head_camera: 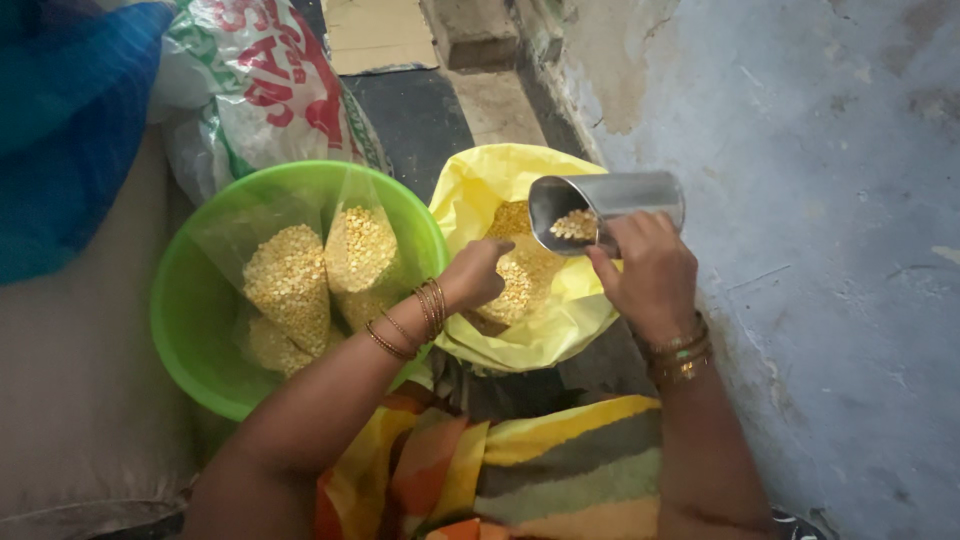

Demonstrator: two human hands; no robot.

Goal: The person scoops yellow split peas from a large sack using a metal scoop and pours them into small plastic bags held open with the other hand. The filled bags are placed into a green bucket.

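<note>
A: Right, head view first. What has the right hand (pixel 655 275) got?

B: Fingers wrapped round a steel cup (pixel 605 210), tipped on its side with the mouth facing left. A small heap of yellow split lentils (pixel 575 226) sits inside, near the rim.

A: And the left hand (pixel 478 272)?

B: Curled loosely, fingers bent down into the open yellow plastic bag (pixel 520 330), resting on the lentils there. Whether it pinches any, I cannot tell. Bangles on both wrists.

A: Where is the cup relative to the bag?

B: Directly over its open mouth, just beside the left hand, not touching it.

A: Surroundings?

B: Green plastic basin (pixel 190 320) to the left, touching the yellow bag, holding clear packets of lentils (pixel 325 270). Behind it a printed white sack (pixel 260 80). Blue cloth (pixel 70 120) at far left, rough bluish wall (pixel 820 250) on the right.
</note>
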